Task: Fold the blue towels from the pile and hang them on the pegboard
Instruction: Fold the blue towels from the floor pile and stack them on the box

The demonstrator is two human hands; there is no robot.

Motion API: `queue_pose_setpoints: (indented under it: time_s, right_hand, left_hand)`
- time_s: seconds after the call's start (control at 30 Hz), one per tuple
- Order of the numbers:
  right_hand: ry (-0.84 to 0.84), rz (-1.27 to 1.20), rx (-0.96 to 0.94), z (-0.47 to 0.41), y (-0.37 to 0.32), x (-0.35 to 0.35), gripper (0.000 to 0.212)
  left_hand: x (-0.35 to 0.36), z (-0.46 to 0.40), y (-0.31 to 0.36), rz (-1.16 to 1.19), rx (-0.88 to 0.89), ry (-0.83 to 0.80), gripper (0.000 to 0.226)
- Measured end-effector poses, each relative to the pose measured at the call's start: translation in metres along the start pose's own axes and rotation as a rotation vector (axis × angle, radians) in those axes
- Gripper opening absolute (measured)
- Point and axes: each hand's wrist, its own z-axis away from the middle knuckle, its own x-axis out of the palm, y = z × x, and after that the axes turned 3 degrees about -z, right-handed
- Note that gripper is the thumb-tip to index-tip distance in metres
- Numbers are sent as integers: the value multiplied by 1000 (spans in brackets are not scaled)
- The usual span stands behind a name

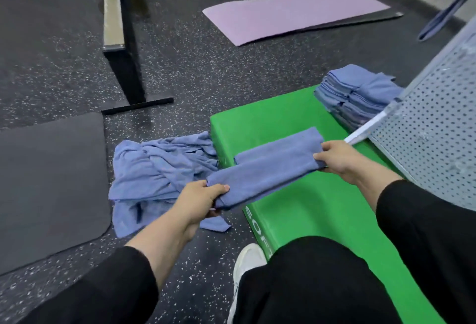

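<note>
both grips closed on the part-folded towel point(265, 166) over the green pad point(309, 202): left hand point(203, 199) near end, right hand point(337, 156) far end. risk: uneven pull skews the fold; near end could snag the pile point(157, 169).

The floor point(206, 71) is dark with small white dots. A purple mat point(291, 14) and a dark grey mat point(49, 182) lie on it
</note>
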Motion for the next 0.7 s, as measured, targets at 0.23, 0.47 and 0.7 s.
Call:
queue_pose_setpoints:
  time_s: [0.23, 0.47, 0.7]
  right_hand:
    - [162, 180, 72, -47, 74, -9, 15]
    - [184, 264, 132, -94, 91, -17, 12]
    - [250, 580, -243, -95, 94, 20, 45]
  left_hand:
    - [67, -52, -45, -17, -171, -11, 20]
    - [99, -109, -51, 3, -222, -36, 35]
    - [105, -128, -68, -1033, 314, 194, 33]
